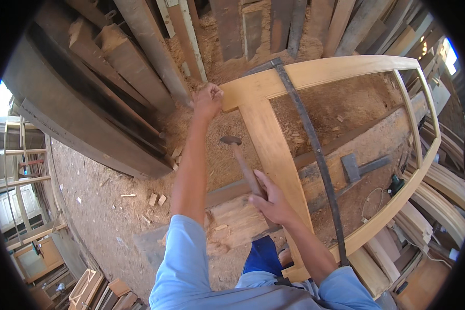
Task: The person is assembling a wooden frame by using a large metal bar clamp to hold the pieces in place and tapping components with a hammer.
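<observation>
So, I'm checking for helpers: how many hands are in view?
2: the left hand at the upper left end of the frame, the right hand holding the hammer. No others show.

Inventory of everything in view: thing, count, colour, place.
Wooden frame: 1, pale yellow-brown, centre to right
Clamp bar: 1, dark, across the frame
Hammer: 1, dark head, brown handle, in right hand
T-shaped tool: 1, dark grey, right of the clamp bar
Planks: many, brown, leaning along the top
Curved strips: several, light brown, right
Wood chips: many, pale, ground left of centre
Sleeves: 2, light blue, lower edge
Left hand: 1, at the frame's left end
Right hand: 1, around the handle
</observation>
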Demonstrator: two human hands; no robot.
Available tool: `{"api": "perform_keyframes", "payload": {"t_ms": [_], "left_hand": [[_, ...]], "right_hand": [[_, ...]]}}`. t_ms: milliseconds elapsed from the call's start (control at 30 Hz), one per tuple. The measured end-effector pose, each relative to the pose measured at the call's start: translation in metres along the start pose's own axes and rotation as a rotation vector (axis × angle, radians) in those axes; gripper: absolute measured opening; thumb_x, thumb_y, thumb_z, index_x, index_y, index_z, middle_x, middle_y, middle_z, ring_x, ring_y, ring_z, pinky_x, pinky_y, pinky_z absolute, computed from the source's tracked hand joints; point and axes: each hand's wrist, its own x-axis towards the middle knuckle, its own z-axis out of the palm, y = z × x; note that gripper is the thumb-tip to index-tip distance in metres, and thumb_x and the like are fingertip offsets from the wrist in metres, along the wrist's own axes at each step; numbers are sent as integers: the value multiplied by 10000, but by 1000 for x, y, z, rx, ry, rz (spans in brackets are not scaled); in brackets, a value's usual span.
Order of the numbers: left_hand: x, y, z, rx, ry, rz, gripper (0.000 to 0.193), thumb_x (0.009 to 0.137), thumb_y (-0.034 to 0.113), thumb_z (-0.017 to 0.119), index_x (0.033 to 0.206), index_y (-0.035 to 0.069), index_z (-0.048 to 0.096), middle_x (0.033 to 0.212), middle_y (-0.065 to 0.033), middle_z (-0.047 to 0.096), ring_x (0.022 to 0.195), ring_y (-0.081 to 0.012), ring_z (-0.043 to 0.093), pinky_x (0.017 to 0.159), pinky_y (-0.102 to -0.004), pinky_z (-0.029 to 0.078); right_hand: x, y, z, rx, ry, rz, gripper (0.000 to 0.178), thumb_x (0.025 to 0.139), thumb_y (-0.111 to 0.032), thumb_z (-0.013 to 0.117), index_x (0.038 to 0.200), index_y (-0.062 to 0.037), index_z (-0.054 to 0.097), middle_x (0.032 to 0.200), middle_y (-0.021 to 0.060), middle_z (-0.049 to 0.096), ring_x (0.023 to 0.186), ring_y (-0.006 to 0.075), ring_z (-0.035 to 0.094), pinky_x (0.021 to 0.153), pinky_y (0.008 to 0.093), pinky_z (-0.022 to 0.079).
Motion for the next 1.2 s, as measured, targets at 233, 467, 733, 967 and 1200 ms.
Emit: {"api": "perform_keyframes", "payload": {"t_ms": [233,467,733,967,1200], "left_hand": [[-10,39,31,-283,-87,110,158,921,174,692,980,28,677,862,-79,705,800,-141,639,761,-307,512],[-2,41,65,-272,-28,43,142,927,160,687,969,25,693,834,-76,708,767,-146,644,766,-306,517],[2,39,79,-232,-14,62,137,923,148,686,974,22,695,834,-85,717,779,-145,661,784,-294,524],[3,36,79,-209,-12,115,150,912,157,698,973,20,695,830,-95,716,772,-160,668,769,-312,527],[3,34,83,-129,54,204,135,900,153,704,947,27,693,827,-124,714,776,-240,682,747,-346,533]], "right_hand": [[-38,-28,-34,102,147,193,587,933,-73,559,1450,92,336,953,49,561,720,95,540,664,239,486],[-45,-32,-55,85,290,-9,568,924,-45,537,1455,40,353,877,24,537,701,76,508,626,236,451],[-45,-34,-60,85,304,-1,572,926,-45,532,1466,27,358,866,27,544,685,73,521,602,243,465],[-39,-34,-61,95,272,11,579,931,-54,532,1475,33,353,856,18,532,695,72,510,621,240,464],[-1,-29,-64,-355,374,-251,593,945,-67,532,1487,37,315,1066,238,651,933,376,669,838,442,507]]}}
